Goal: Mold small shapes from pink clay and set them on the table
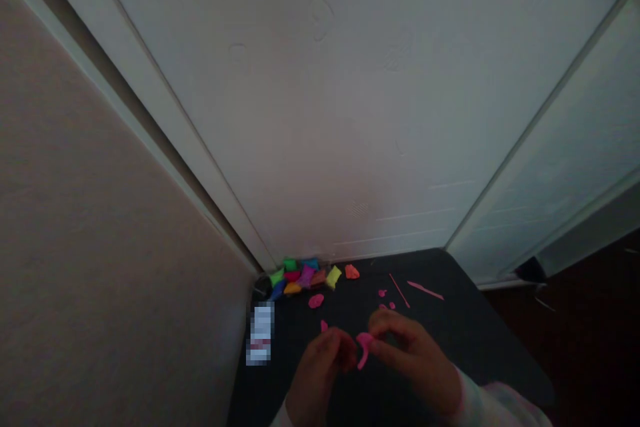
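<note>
Both my hands meet low in the view over a black mat (450, 333). My left hand (320, 373) and my right hand (417, 353) pinch a small piece of pink clay (363, 347) between their fingertips. Other pink clay bits lie on the mat: a flat blob (316, 301), small dots (383, 293) and a tiny piece (324, 325) close to my left fingers.
A heap of coloured clay packets (300, 275) sits at the mat's far left corner, with an orange lump (352, 271) beside it. Two thin pink tools (425, 290) lie farther right. A white door (325, 113) rises behind; a beige wall (100, 247) stands at left. A blurred packet (261, 333) lies on the mat's left edge.
</note>
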Available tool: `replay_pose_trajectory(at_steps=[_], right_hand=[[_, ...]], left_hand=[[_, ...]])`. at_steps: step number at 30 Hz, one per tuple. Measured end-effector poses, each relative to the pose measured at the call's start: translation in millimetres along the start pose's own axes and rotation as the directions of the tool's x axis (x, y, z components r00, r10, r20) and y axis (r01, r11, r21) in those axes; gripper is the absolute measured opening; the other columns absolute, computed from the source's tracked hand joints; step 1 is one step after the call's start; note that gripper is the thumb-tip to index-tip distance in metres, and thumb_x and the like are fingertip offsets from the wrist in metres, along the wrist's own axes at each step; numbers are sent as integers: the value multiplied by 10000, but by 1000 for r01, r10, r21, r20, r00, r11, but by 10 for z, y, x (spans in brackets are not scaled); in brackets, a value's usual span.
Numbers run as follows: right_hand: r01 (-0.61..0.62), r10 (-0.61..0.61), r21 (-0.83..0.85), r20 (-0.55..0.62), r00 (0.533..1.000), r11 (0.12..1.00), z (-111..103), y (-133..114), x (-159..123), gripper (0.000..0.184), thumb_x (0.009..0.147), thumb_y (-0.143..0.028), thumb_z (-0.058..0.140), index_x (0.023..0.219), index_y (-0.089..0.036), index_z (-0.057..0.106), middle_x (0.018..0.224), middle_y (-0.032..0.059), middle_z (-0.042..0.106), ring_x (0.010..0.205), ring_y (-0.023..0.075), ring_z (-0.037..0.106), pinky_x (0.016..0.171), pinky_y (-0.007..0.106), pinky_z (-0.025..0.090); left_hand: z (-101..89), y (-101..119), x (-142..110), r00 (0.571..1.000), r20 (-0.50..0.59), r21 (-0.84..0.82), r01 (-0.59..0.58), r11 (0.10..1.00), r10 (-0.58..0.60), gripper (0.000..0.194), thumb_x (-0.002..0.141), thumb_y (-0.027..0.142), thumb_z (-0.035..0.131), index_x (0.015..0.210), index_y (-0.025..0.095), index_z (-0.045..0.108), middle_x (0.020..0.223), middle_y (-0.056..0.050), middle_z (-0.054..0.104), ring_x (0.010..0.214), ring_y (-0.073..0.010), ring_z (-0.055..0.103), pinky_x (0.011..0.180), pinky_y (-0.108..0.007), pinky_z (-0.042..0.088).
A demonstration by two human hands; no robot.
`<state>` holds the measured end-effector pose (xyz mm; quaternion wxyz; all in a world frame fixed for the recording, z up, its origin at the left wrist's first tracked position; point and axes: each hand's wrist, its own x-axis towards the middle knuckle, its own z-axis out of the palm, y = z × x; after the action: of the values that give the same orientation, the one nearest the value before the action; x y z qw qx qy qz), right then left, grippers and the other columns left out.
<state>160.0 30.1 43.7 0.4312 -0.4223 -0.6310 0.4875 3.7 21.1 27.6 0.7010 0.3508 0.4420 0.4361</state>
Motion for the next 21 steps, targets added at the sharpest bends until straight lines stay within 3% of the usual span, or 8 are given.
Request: replay_pose_trajectory(at_steps=[4, 8, 14, 21], right_hand=[[285, -293, -150, -32, 956, 947, -90, -227, 89, 39, 763, -211, 572, 754, -198, 608, 749, 34, 617, 739, 148, 589, 672, 254, 462], [468, -488, -263, -13, 873, 844, -129, -355, 94, 189, 768, -128, 544, 910, -245, 586, 889, 51, 639, 815, 155, 605, 687, 259, 485], [562, -600, -362, 9, 800, 744, -196, -440, 9, 286, 747, -66, 521, 954, -262, 548, 938, 51, 614, 876, 161, 590, 750, 275, 480], [572, -652, -532, 50, 757, 624, -152, -498, -130, 252, 725, -94, 537, 940, -225, 547, 935, 82, 616, 887, 192, 575, 758, 328, 469]], left_hand=[[42, 275, 2, 987, 146, 147, -94, 985, 73, 442, 707, 551, 498, 612, 140, 632, 620, -35, 564, 615, -146, 451, 621, -276, 337], [142, 420, -27, 978, 192, 206, -122, 971, 82, 352, 723, 472, 536, 695, 150, 673, 692, -48, 620, 689, -162, 509, 658, -269, 366], [232, 461, -152, 971, 181, 144, -185, 972, 158, 251, 687, 393, 614, 808, 182, 678, 760, -41, 652, 757, -170, 553, 712, -258, 399], [295, 535, -314, 951, 83, 307, -310, 900, 299, 89, 716, 258, 607, 752, 209, 671, 734, -1, 638, 723, -141, 544, 682, -219, 404]])
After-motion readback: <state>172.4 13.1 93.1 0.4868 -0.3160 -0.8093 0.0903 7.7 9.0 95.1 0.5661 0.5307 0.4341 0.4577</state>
